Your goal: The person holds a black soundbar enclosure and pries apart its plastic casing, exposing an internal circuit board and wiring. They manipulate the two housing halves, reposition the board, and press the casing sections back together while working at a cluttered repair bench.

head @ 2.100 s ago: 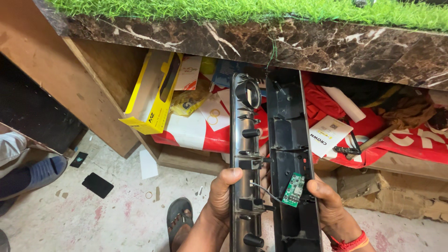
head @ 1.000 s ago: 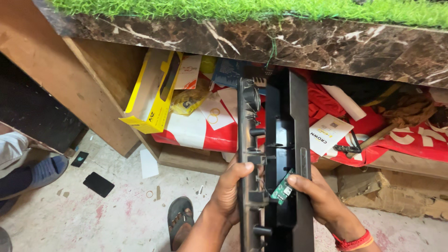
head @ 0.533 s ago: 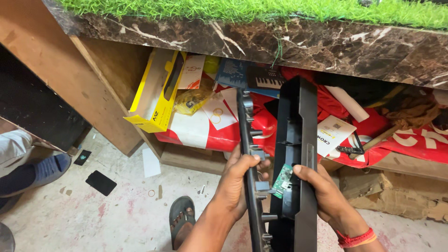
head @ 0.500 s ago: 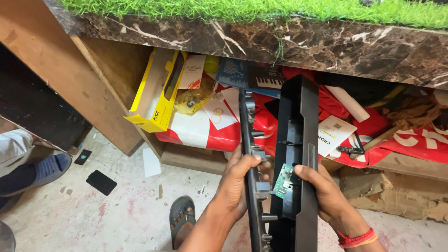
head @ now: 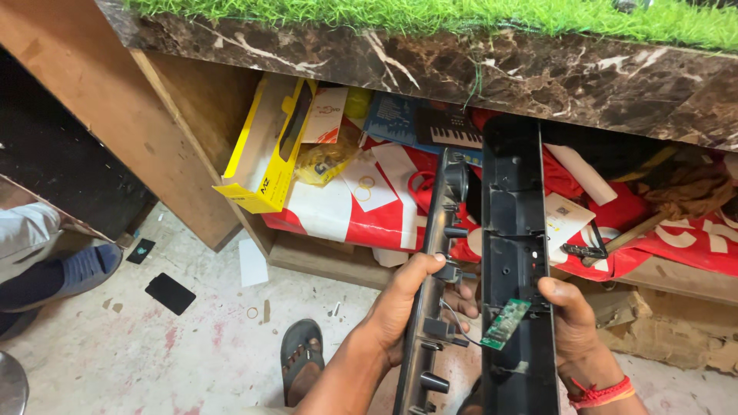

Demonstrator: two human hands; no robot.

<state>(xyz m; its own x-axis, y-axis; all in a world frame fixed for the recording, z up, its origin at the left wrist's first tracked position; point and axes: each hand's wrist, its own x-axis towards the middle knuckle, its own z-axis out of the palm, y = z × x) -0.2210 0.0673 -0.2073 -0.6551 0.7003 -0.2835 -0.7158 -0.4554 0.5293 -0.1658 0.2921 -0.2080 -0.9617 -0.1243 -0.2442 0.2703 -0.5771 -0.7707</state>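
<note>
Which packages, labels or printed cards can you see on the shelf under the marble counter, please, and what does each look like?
Yellow box: long carton with a black window, leaning at the shelf's left end.
White card: small, upright beside the yellow box.
Red and white bag: large printed plastic, lying across the shelf front.
Blue box: flat, pictures a keyboard, at the back.
White label: square paper on red plastic, right of the black panel.

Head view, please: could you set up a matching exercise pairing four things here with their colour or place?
Things:
1. small circuit board
2. cardboard box
3. sandal
4. wrist thread

Descriptions:
A. yellow, leaning in the shelf
B. red, on the right arm
C. green, hanging by wires between the two long black panels
D. dark, on the floor

Pairs: 1-C, 2-A, 3-D, 4-B
</note>
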